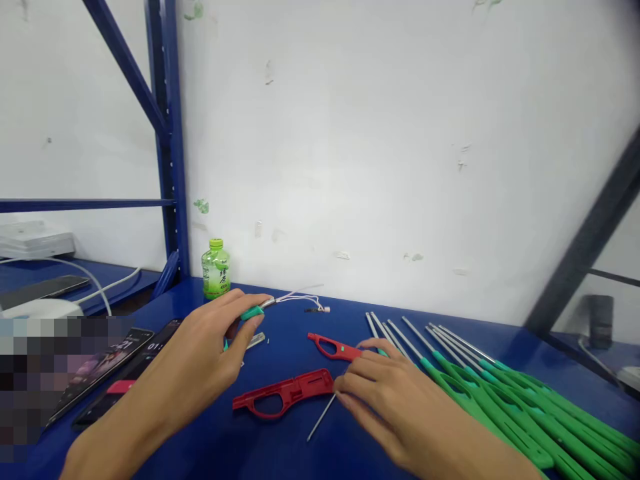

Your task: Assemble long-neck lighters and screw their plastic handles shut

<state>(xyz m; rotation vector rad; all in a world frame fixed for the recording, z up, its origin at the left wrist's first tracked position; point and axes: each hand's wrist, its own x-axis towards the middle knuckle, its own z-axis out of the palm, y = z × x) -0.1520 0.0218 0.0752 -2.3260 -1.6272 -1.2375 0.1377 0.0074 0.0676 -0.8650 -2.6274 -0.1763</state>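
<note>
My left hand (220, 340) pinches a small green part (253, 312) with a metal end between thumb and fingers, above the table. Thin white wires (303, 298) trail from it to the right. My right hand (383, 387) is low over the table with its fingers curled. A thin metal rod (321, 419) juts from under its fingertips; the rod's other end is hidden. Close to these fingers lies a red lighter shell half (295, 390), its inner side up. Behind it is a second red lighter shell half (337, 349), its right end covered by my right hand.
Several green long-neck lighters (525, 407) with metal tubes lie at the right. A green-labelled bottle (216, 270) stands at the back left. Phones (105, 367) lie at the left on the blue table (220, 447). A small metal piece (256, 340) lies beyond my left hand.
</note>
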